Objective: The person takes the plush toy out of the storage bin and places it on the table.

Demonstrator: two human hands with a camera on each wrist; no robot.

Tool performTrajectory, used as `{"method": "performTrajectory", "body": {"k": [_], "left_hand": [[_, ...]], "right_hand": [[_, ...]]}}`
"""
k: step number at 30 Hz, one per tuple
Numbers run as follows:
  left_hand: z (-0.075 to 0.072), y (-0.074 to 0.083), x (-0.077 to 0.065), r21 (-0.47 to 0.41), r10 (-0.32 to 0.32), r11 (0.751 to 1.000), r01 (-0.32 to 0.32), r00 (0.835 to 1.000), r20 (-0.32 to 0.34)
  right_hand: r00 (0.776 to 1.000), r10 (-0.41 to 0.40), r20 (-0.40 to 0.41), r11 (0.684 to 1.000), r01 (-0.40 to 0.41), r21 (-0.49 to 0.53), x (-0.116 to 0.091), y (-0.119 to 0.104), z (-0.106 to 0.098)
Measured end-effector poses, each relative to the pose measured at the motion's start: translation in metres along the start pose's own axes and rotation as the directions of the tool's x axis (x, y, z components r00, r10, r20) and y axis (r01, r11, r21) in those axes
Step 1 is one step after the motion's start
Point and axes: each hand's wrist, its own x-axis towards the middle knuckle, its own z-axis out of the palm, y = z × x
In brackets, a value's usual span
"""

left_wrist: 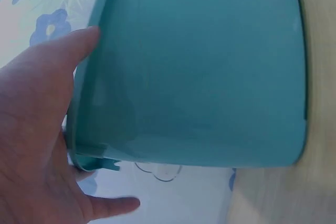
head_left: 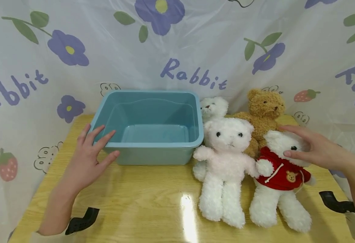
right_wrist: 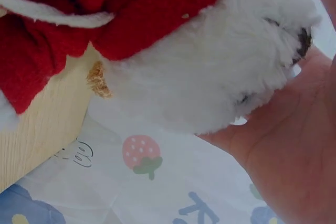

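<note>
My left hand (head_left: 87, 157) rests at the front left corner of a light blue plastic tub (head_left: 153, 156), its fingers spread over the rim. In the left wrist view, the thumb touches the tub's rim (left_wrist: 86, 98). On the right, my right hand (head_left: 323, 148) is at the head of a white teddy bear in a red hoodie (head_left: 287, 177). Its thumb lies in front of the face and its fingers extend over the head, without a visible curl. The right wrist view has the palm (right_wrist: 294, 140) beside the white fur (right_wrist: 199, 72); whether it presses is unclear.
A pale pink and white teddy bear (head_left: 226, 165) lies between the tub and the red-hoodie bear. Behind are another white bear (head_left: 215, 106), partly hidden, and a brown bear (head_left: 264, 114). All are on a wooden table (head_left: 147, 199) before a flower-printed cloth (head_left: 104, 44).
</note>
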Motion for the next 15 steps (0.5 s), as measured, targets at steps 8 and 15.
{"method": "performTrajectory", "body": {"k": [8, 15], "left_hand": [[-0.022, 0.011, 0.013, 0.155, -0.084, 0.986, 0.067, 0.991, 0.108], [-0.035, 0.028, 0.037, 0.229, -0.143, 0.968, 0.101, 0.975, 0.171]], "right_hand": [[0.992, 0.123, 0.012, 0.992, -0.124, 0.036, 0.020, -0.011, -0.006], [0.982, 0.186, 0.027, 0.981, -0.184, -0.069, 0.048, -0.028, -0.009]]}}
